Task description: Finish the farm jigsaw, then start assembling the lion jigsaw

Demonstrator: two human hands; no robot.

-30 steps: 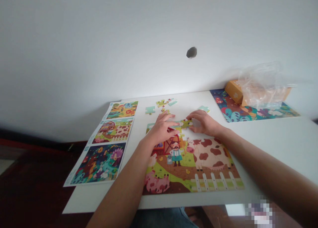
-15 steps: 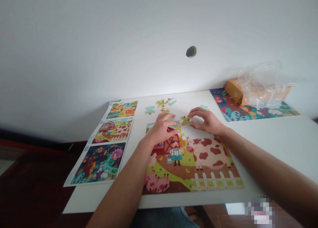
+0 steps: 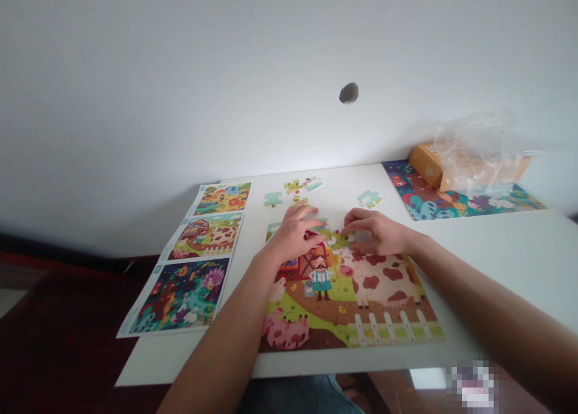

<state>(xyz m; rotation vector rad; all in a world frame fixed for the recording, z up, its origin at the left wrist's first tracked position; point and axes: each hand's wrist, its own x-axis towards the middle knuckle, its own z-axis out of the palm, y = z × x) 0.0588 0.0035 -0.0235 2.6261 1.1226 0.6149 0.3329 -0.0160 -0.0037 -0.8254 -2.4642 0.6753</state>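
**Two hands on a farm jigsaw (image 3: 383, 281) at a white table (image 3: 492, 263)**

The table stands against a plain pale wall (image 3: 180, 89) pierced by one dark round hole (image 3: 348, 93). Dark reddish floor (image 3: 54, 348) shows at left, and blue denim (image 3: 298, 396) under the near edge.

The jigsaw lies at the table's near middle, mostly joined: barn, farmer, pig, cow, fence. The left hand (image 3: 298, 230) rests over its far left part, fingers spread and released. The right hand (image 3: 377, 233) has thumb and bent fingers grasping the right end of a green piece (image 3: 338, 240), just beyond the cow's head. Loose pieces (image 3: 273, 199) lie farther off, with a pale one (image 3: 370, 198) alone to their right.

At far right, an orange box (image 3: 427, 164) under a clear plastic bag (image 3: 476, 155) sits on a dark forest picture (image 3: 456, 208).

The box bears pale marks too blurred to read. At left, a sheet (image 3: 212, 236) of three pictures, the middle one matching the farm scene, juts past the table's edge; its small blue labels are illegible. A patch (image 3: 474, 384) at near right is pixelated.
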